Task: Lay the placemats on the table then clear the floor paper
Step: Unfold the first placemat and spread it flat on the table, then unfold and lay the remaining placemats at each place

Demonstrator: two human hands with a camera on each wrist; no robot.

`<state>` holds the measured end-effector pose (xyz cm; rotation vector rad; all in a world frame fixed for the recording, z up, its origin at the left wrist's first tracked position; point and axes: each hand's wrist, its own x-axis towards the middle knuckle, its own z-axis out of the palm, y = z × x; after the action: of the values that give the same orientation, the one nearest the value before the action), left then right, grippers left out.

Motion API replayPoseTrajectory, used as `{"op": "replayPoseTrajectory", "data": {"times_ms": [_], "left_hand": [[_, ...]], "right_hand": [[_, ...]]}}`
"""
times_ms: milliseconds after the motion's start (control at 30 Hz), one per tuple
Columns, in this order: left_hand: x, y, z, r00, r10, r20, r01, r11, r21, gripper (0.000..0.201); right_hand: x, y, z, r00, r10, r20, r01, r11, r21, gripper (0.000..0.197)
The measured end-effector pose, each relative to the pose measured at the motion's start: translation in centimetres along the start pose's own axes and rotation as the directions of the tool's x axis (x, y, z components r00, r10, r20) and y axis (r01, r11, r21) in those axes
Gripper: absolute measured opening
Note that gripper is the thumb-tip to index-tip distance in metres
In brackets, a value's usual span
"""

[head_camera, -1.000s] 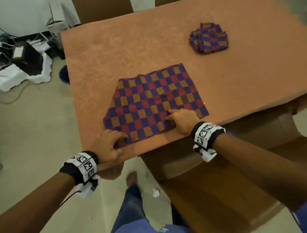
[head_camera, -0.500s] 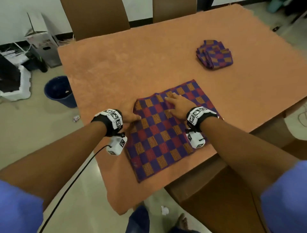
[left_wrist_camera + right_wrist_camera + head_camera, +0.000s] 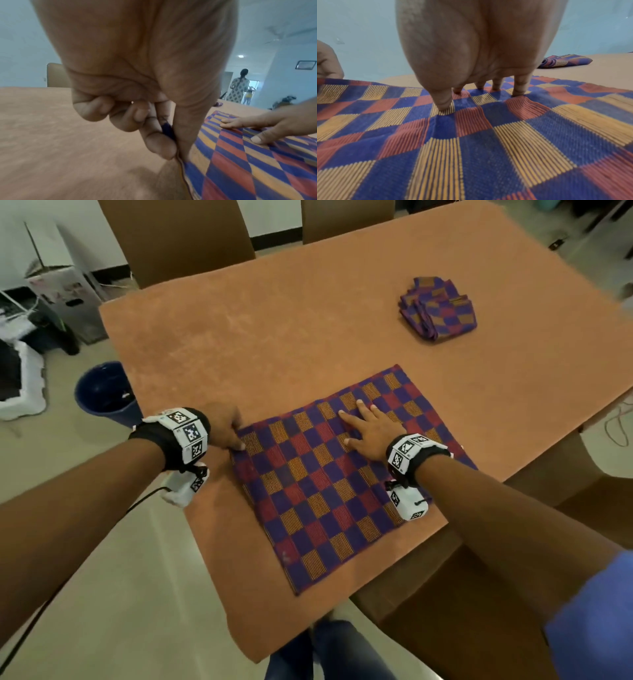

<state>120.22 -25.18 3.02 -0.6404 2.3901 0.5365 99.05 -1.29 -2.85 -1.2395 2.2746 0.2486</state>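
A checked placemat (image 3: 322, 484) in blue, red and orange lies spread near the front edge of the orange table (image 3: 274, 330). My left hand (image 3: 227, 428) pinches its far left corner between thumb and fingers (image 3: 159, 146), with the mat's edge (image 3: 183, 169) running down from them. My right hand (image 3: 368, 426) lies flat on the placemat's far part, its fingers (image 3: 519, 86) straight and pressing the cloth (image 3: 471, 148). A folded stack of the same placemats (image 3: 438, 308) sits at the far right of the table.
Two brown chairs (image 3: 178, 237) stand at the table's far side, another chair (image 3: 479, 594) is at the near right. A blue bin (image 3: 102, 395) stands on the floor to the left, with boxes and white clutter (image 3: 20, 378) beyond. A person (image 3: 238, 88) stands far off.
Both hands have moved from the placemat's near edge to its far part. My left hand now pinches the far left corner and my right hand presses flat farther in.
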Motion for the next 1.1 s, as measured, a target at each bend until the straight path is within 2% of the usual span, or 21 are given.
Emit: {"op": "replayPoseTrajectory", "data": {"times_ms": [100, 200, 233, 300, 400, 533, 600, 733, 833, 933, 1100], "left_hand": [[-1.2, -0.3, 0.6, 0.993, -0.118, -0.024, 0.120, 0.984, 0.128, 0.028], [-1.7, 0.7, 1.4, 0.972, -0.211, -0.101, 0.232, 0.924, 0.305, 0.064], [-1.8, 1.3, 1.5, 0.970, -0.212, -0.117, 0.239, 0.918, 0.315, 0.069], [-1.4, 3.5, 1.2, 0.976, -0.176, -0.127, 0.206, 0.937, 0.283, 0.069], [0.5, 7.3, 1.2, 0.984, -0.051, -0.170, 0.075, 0.988, 0.138, 0.063], [4.0, 13.6, 1.4, 0.984, 0.075, -0.163, -0.055, 0.991, 0.120, 0.074], [5.1, 16.0, 1.5, 0.983, 0.079, -0.166, -0.056, 0.989, 0.136, 0.078], [7.1, 18.6, 2.1, 0.999, 0.015, -0.032, -0.013, 0.997, 0.074, 0.088], [7.9, 19.5, 2.7, 0.999, -0.001, -0.045, 0.005, 0.996, 0.087, 0.087], [8.1, 19.6, 3.3, 0.996, -0.018, -0.084, 0.024, 0.997, 0.070, 0.086], [8.4, 19.5, 3.2, 0.998, -0.028, -0.065, 0.030, 0.999, 0.036, 0.088]], "right_hand": [[-0.1, -0.2, 0.0, 1.000, 0.003, 0.009, -0.003, 1.000, 0.005, 0.066], [-0.1, -0.1, -0.1, 1.000, 0.001, -0.010, -0.001, 1.000, 0.011, 0.066], [-0.1, 0.0, -0.1, 1.000, 0.001, -0.023, -0.001, 1.000, 0.024, 0.066], [-0.1, 0.2, -0.1, 0.996, -0.010, -0.091, 0.017, 0.998, 0.066, 0.066], [0.4, 1.3, -1.0, 0.962, -0.015, -0.273, 0.074, 0.975, 0.208, 0.060], [2.9, 5.7, -4.8, 0.851, 0.141, -0.506, 0.064, 0.929, 0.366, 0.038], [4.5, 8.2, -7.2, 0.811, 0.221, -0.542, 0.025, 0.912, 0.409, 0.032], [8.4, 14.0, -11.4, 0.749, 0.371, -0.549, -0.109, 0.886, 0.451, 0.036], [10.9, 17.7, -12.6, 0.730, 0.458, -0.507, -0.238, 0.866, 0.440, 0.040], [12.3, 19.8, -12.5, 0.728, 0.514, -0.453, -0.322, 0.841, 0.436, 0.038], [14.2, 22.2, -11.5, 0.746, 0.537, -0.395, -0.343, 0.817, 0.463, 0.022]]}}
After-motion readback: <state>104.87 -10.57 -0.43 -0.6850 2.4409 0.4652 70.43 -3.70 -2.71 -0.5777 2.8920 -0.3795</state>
